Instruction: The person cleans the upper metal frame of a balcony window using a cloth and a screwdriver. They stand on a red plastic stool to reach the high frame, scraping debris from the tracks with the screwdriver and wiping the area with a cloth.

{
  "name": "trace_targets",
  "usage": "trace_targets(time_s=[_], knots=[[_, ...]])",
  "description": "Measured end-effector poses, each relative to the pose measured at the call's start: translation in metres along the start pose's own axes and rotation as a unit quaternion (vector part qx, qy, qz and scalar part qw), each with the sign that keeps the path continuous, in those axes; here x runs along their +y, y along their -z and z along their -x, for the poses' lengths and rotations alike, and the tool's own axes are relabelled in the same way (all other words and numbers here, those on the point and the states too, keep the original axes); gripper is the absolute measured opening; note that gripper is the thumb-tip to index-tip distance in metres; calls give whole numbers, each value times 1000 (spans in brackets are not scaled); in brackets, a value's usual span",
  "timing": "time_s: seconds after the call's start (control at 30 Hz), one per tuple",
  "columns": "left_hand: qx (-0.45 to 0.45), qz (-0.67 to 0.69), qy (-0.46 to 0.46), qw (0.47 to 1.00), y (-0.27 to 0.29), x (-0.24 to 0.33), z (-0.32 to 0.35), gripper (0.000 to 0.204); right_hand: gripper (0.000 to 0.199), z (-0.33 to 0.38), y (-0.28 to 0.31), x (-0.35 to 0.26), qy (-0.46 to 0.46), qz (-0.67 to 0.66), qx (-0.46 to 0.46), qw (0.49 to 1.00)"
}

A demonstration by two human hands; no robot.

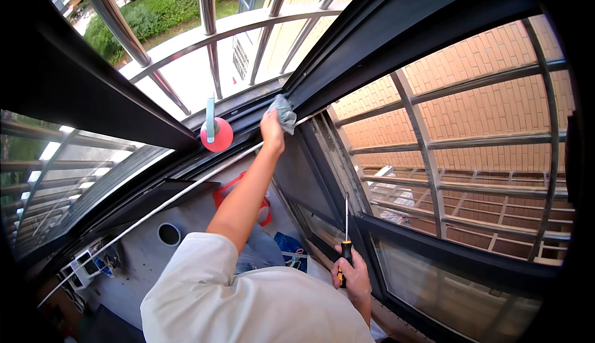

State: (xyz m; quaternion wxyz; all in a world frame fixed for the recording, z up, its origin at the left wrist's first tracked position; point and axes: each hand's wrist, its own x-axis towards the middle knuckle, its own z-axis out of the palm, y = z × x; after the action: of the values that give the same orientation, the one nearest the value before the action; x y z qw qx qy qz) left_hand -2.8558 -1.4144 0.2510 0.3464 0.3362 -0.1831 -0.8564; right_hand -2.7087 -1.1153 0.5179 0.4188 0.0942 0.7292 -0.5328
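My left hand, at the end of an outstretched arm, is closed on a crumpled grey-green cloth. The cloth rests against the corner where the dark window track meets the side frame. Lower down and to the right, my right hand grips a screwdriver by its black and yellow handle, the long metal shaft pointing up and away from me. To the left of the cloth, a spray bottle with a pink-red body and pale blue trigger head stands on the sill.
Metal security bars curve outside the opening. A dark sliding sash stands at the left, and a glazed frame at the right. A thin white rod crosses below the sill. Down on the floor are a dark cup-like container and a red item.
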Motion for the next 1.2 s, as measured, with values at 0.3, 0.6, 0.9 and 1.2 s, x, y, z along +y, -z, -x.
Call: trace_targets(time_s=[0.3,0.6,0.9,1.2], knots=[[63,-248,-96,962,38,58,29,27,43,-47,-6,1,-61,55,-43,996],[-195,-344,-10,919,0,44,-29,24,45,-98,-47,-19,-23,78,-84,993],[-102,-547,-192,809,-8,39,-41,28,42,-212,-99,-33,43,27,-84,995],[-84,-618,-277,731,-22,46,-33,23,19,-276,-139,-48,0,-104,-36,994]])
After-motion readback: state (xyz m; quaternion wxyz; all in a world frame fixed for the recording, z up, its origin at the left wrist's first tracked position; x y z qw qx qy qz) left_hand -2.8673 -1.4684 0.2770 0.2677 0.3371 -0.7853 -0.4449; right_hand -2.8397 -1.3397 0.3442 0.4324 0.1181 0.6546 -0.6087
